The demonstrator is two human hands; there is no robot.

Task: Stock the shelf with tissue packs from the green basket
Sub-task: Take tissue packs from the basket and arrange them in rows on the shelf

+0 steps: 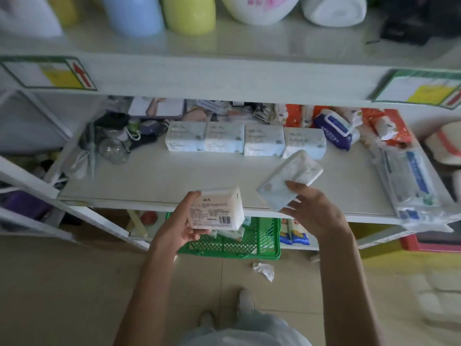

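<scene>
The left hand (184, 221) grips a white pack (216, 211) with its barcode side up, fingers under it and thumb along its left edge, just in front of the shelf (174, 178) lip and above the green basket (239, 242). The right hand (314, 208) pinches a second pack (289, 179) at its near end, thumb on top, so that the pack tilts up and away over the shelf board. Its far corner lies close to the right end of the row (245, 141), whether touching cannot be told.

That row is four packs standing side by side, touching, toward the back of the shelf. Just right of the row lies a blue wipes pouch (333, 132), and beyond it red-and-white packets (384, 128). A long clear bag (409, 186) lies along the right edge of the shelf, its near end overhanging the lip. Left of the row sits a glass jar (113, 151) among dark clutter.

The basket stands on the floor under the shelf, below the two hands, with more packs showing inside. A crumpled paper scrap (264, 269) lies on the floor tiles just in front of the basket.
</scene>
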